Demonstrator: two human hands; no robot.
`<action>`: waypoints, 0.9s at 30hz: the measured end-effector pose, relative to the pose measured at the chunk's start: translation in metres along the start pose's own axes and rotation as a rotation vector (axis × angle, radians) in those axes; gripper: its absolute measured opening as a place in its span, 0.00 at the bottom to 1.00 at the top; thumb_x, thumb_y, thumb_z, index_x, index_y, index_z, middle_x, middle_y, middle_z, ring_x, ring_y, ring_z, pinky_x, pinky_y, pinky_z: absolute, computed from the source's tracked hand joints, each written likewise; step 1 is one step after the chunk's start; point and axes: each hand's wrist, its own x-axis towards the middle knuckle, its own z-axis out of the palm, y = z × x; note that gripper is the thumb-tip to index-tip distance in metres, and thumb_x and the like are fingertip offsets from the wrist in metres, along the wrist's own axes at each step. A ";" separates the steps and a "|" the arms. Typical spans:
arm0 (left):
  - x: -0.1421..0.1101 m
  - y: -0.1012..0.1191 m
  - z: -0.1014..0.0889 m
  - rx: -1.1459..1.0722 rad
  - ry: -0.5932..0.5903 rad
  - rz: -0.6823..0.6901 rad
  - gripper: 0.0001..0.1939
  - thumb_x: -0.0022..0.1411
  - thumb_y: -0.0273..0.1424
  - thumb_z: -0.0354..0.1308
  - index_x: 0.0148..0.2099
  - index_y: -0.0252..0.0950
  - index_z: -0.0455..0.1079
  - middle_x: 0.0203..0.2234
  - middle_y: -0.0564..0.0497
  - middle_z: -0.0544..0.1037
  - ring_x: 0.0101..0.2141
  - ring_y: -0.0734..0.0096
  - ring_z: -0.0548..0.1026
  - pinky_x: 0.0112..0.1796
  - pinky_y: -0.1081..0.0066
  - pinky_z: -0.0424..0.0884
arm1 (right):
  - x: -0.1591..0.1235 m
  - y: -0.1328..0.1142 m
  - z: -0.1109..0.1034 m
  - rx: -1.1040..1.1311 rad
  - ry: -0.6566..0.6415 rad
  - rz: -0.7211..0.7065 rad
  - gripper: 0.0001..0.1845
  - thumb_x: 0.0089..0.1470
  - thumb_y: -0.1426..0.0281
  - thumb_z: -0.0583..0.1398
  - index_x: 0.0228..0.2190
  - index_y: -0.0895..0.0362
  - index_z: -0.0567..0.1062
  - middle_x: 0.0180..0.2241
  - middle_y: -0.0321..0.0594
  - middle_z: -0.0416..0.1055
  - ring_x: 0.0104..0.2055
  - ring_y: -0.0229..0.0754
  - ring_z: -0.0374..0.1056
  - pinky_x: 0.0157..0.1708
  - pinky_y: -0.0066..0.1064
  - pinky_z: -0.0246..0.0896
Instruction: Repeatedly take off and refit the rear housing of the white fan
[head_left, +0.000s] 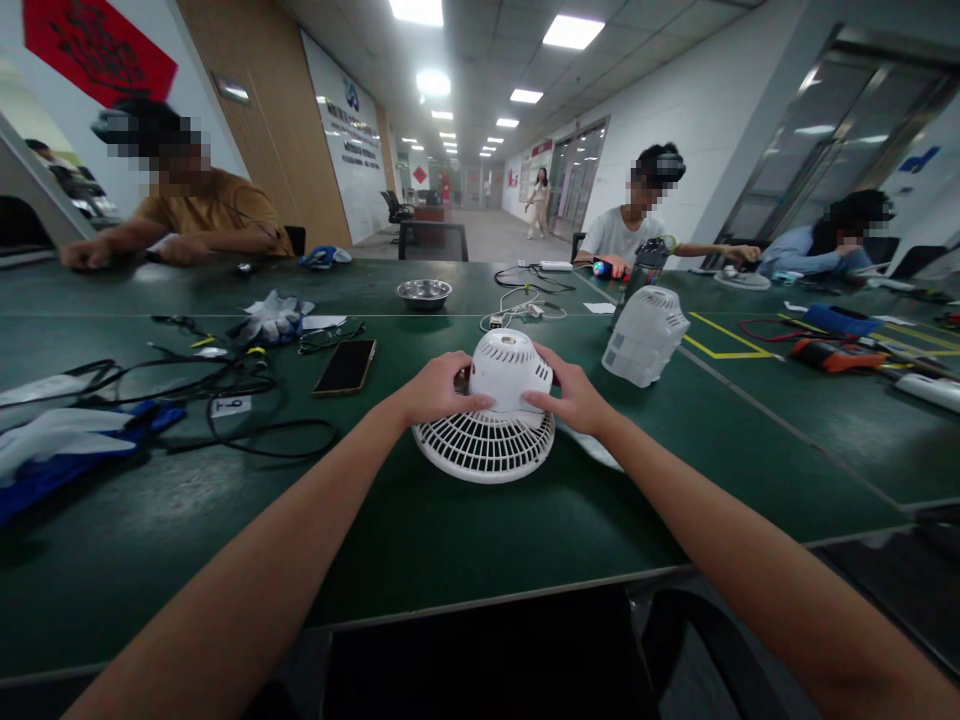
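Gripping a white domed housing (508, 378) between both hands (437, 388), slotted vents (501, 352), round ribbed grille (484, 446) beneath.

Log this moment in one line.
left hand: holds housing; right hand: holds housing, opposite side; grille: under housing; phone: left of grille; bowl: beyond housing

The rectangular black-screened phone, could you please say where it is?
In the head view, the phone lies left of centre on the green tabletop, between the bare left hand and thin black cables.
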 end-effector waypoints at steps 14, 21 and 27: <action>0.002 -0.001 -0.003 0.214 -0.112 0.045 0.38 0.48 0.50 0.70 0.58 0.36 0.71 0.51 0.38 0.77 0.50 0.45 0.76 0.47 0.52 0.72 | 0.003 -0.004 0.004 0.017 -0.026 -0.022 0.52 0.48 0.55 0.71 0.68 0.49 0.57 0.63 0.48 0.66 0.61 0.61 0.67 0.59 0.59 0.63; 0.001 0.003 -0.001 0.241 -0.099 0.068 0.35 0.51 0.48 0.69 0.58 0.36 0.71 0.50 0.38 0.78 0.49 0.47 0.77 0.46 0.53 0.73 | 0.001 -0.002 0.004 -0.001 -0.024 0.025 0.52 0.48 0.56 0.71 0.68 0.51 0.56 0.61 0.50 0.68 0.59 0.62 0.69 0.59 0.60 0.63; 0.000 0.006 0.000 0.253 -0.102 0.093 0.35 0.53 0.47 0.68 0.59 0.36 0.71 0.50 0.38 0.77 0.49 0.47 0.76 0.46 0.53 0.73 | 0.000 -0.004 0.003 -0.046 -0.020 -0.016 0.51 0.50 0.56 0.69 0.68 0.52 0.56 0.61 0.49 0.69 0.59 0.60 0.69 0.60 0.59 0.62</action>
